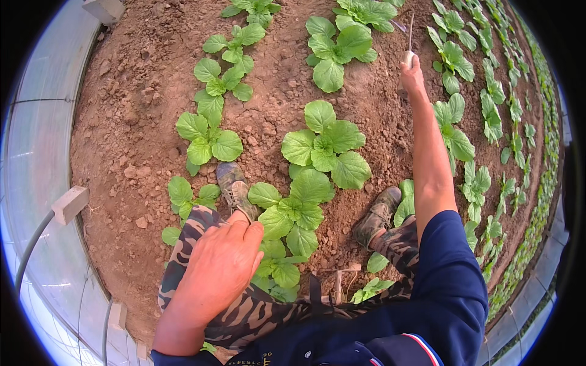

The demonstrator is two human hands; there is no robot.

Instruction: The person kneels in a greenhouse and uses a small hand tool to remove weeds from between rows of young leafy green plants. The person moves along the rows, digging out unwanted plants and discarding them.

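My right hand (pixel 412 77) reaches out at the upper right, closed around the pale handle (pixel 408 58) of a hand tool. The tool's thin metal shaft (pixel 411 32) points away from me; its working end is blurred near the leaves, so its kind cannot be told. My left hand (pixel 229 256) hangs over my camouflage-trousered knee, fingers curled down, and whether it holds something is hidden. Between my feet grow broad-leaved green seedlings (pixel 323 142), with another leafy plant (pixel 341 49) left of the tool.
My shoes (pixel 378 215) stand on brown soil (pixel 146 151) between plant rows. One row (pixel 215 87) runs up on the left; more rows (pixel 492 105) lie right of my arm. Plastic sheeting (pixel 41 137) with blocks (pixel 71 204) and a curved pipe (pixel 33 247) borders the left side.
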